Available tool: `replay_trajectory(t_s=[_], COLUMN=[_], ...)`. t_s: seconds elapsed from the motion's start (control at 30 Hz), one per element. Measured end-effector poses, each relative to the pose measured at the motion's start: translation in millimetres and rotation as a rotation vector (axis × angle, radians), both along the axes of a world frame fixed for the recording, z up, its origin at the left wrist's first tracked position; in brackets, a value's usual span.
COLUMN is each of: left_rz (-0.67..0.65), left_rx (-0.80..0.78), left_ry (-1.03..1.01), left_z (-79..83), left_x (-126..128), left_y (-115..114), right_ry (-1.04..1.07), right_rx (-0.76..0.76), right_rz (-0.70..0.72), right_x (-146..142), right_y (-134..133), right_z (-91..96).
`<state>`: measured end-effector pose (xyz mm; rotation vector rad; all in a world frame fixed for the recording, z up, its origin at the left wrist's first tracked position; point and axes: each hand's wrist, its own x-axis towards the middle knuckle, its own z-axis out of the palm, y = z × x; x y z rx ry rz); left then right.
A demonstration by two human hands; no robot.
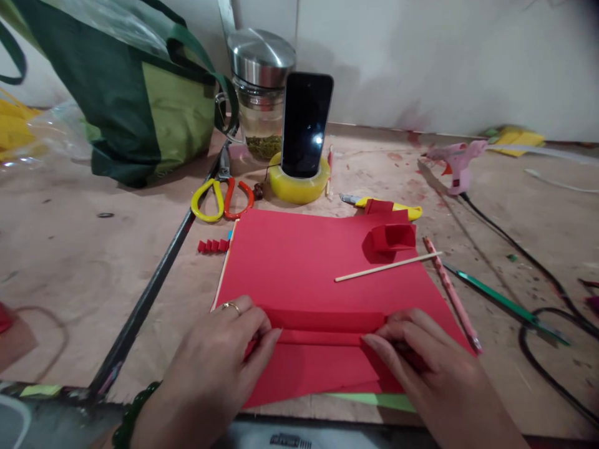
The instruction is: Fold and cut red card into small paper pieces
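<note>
A folded strip of red paper point(322, 329) lies across the lower part of a stack of red paper sheets point(290, 262). My left hand point(218, 358), with a ring and a green bead bracelet, pinches the strip's left end between thumb and fingers. At the opposite end my right hand point(421, 368) pinches it the same way. A thin wooden stick point(388, 267) rests on the sheets above the strip. Beyond the stick sits a small folded red paper piece point(393, 238), hollow like a box. The fingertips partly hide both strip ends.
Scissors point(222, 196), a yellow cutter point(397, 207), a pencil point(452, 293) and a green craft knife point(505, 299) surround the sheets. Behind stand a phone point(306, 125) in a tape roll point(299, 190), a glass jar point(259, 112) and a green bag point(154, 112). A glue gun point(456, 163) lies right.
</note>
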<state>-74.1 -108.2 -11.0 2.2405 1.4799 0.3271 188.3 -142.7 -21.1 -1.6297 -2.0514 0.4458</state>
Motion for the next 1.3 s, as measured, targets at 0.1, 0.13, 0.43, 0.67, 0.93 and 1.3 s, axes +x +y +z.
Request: replay_trajectory(t_s=[0.1, 0.13, 0.43, 0.67, 0.93, 1.3], left_rz=[-0.009, -0.01, -0.016, 0.007, 0.027, 0.019], left_rx=[-0.01, -0.013, -0.031, -0.072, -0.189, -0.142], left_ry=[0.01, 0.011, 0.027, 0.072, 0.122, 0.096], left_z=[-0.1, -0.1, -1.8, 2.2, 10.0, 7.9], left_x=[0, 1, 1, 3, 6, 6], left_y=[1, 2, 2, 3, 5, 2], right_ry=[0.006, 0.007, 0.037, 0.022, 0.048, -0.071], right_rx=[-0.028, -0.037, -0.093, -0.172, -0.218, -0.249], right_rz=[0.006, 0.01, -0.003, -0.025, -0.045, -0.07], right_x=[1, 1, 2, -2, -4, -2], right_y=[1, 1, 2, 3, 4, 11], right_z=[-0.5, -0.8, 1.9, 8.0, 8.4, 8.4])
